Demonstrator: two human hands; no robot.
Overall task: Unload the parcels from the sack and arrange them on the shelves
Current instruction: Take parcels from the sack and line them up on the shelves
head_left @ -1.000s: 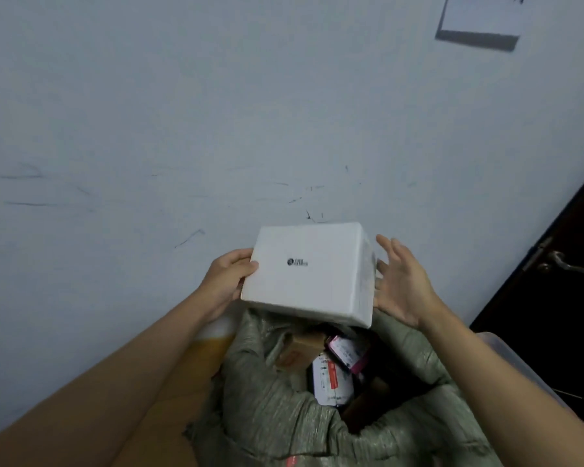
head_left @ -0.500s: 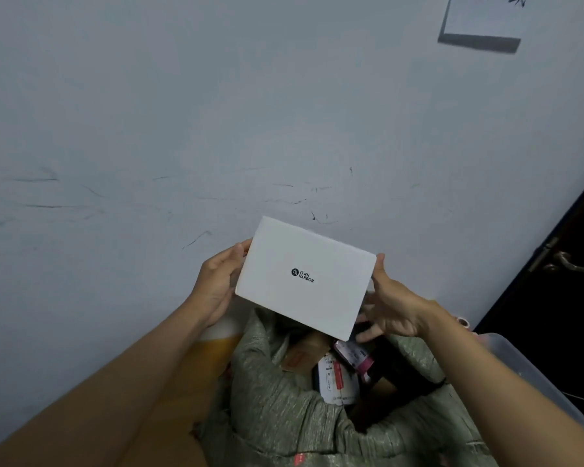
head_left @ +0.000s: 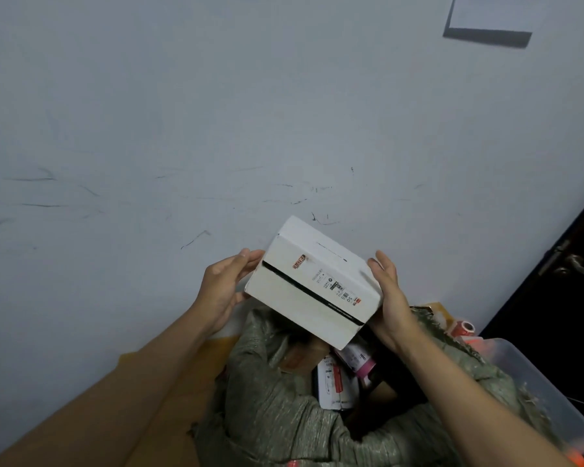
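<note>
White rectangular cardboard parcel box [head_left: 312, 284], black tape strip and small printed labels on the face turned up. Held in the air directly above the mouth of the grey-green woven sack [head_left: 273, 409], tilted, its low corner toward 5 o'clock.

Left hand [head_left: 221, 291] at the box's 9 o'clock end, right hand [head_left: 390, 298] at its 3 o'clock end. Both press on the ends with fingers nearly straight; box is pinched between the palms, neither hand wraps an edge.

Sack still holds several parcels [head_left: 334, 379], white and pink-labelled, just below the box.

Risks, as judgement:
- Palm squeeze only. Any easing of pressure while the box is tilted and it slides out toward 5 o'clock, back onto the parcels below.
- Clear plastic bin [head_left: 533, 375] at 4 o'clock, close to the right forearm; a swing that way could clip it.
- No shelves in view; the carry will need a turn, and a firmer under-grip first.
</note>
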